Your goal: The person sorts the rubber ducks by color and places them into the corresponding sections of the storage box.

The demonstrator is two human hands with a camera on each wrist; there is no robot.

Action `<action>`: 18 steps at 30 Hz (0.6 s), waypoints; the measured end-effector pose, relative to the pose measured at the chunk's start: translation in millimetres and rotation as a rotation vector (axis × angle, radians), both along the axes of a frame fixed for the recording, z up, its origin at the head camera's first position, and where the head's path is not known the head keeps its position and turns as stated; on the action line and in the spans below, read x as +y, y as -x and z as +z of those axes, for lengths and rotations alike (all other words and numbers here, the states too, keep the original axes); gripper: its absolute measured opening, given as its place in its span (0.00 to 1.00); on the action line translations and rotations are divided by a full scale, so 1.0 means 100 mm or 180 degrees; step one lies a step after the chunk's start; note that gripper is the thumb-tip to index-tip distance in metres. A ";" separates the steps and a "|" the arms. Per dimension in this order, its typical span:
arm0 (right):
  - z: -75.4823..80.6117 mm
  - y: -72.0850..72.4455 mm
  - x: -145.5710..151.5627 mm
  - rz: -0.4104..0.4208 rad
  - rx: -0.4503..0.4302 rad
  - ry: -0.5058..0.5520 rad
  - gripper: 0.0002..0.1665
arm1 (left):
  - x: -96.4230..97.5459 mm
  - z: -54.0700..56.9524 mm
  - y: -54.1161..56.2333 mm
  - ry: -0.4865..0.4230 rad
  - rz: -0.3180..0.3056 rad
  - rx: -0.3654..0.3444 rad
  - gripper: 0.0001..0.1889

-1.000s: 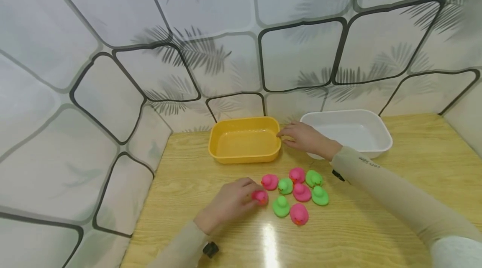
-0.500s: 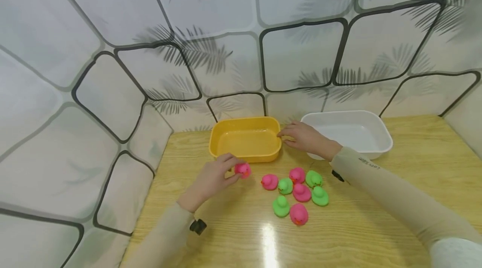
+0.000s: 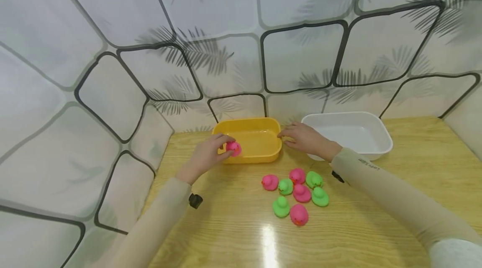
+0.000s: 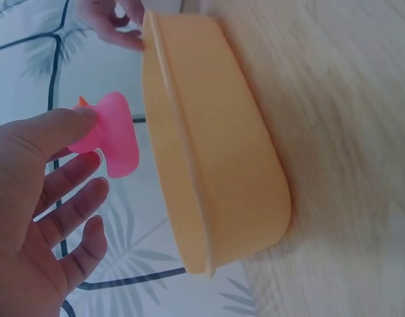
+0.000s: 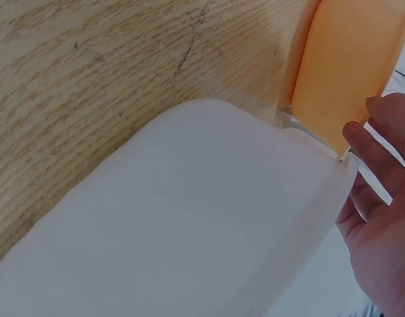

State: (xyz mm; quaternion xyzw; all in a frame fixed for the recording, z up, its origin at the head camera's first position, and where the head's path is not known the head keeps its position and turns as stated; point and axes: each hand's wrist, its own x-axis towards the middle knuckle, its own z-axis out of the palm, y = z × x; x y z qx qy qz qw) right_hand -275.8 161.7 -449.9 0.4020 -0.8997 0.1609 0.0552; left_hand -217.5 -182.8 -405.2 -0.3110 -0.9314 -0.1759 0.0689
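Note:
A pink toy duck [image 3: 234, 149] is pinched between the thumb and fingertips of my left hand [image 3: 206, 154], over the near left part of the yellow tub [image 3: 260, 159]. In the left wrist view the pink duck [image 4: 117, 135] hangs above the tub's rim, apart from it, while the other fingers are spread loosely. My right hand [image 3: 306, 139] stays at the tub's right end, its relaxed fingertips touching the rim. Seen from the right wrist, those fingers [image 5: 371, 148] lie between the orange-yellow wall and the white tub [image 5: 189, 211].
Several pink and green toy ducks lie on the wooden table in front of the tubs, among them a green duck [image 3: 281, 207] and a pink duck [image 3: 299, 214]. The white tub [image 3: 382, 155] stands behind my right forearm. A patterned wall [image 3: 301, 59] rises behind.
My left hand picked the pink duck from the left of the group and carried it left and away from me, over the yellow tub. The right hand has stayed put.

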 end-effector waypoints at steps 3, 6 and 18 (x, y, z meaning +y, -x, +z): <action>-0.01 0.00 0.01 -0.0029 0.0051 -0.0012 0.16 | 0.00 0.02 0.12 0.0033 0.0063 -0.0069 0.16; -0.02 0.01 0.03 -0.0034 0.0096 -0.0013 0.17 | 0.00 0.02 0.25 0.0047 0.0110 -0.0116 0.16; -0.01 0.00 0.04 -0.0018 0.0068 -0.0082 0.19 | 0.00 0.01 0.62 0.0062 0.0386 -0.0093 0.16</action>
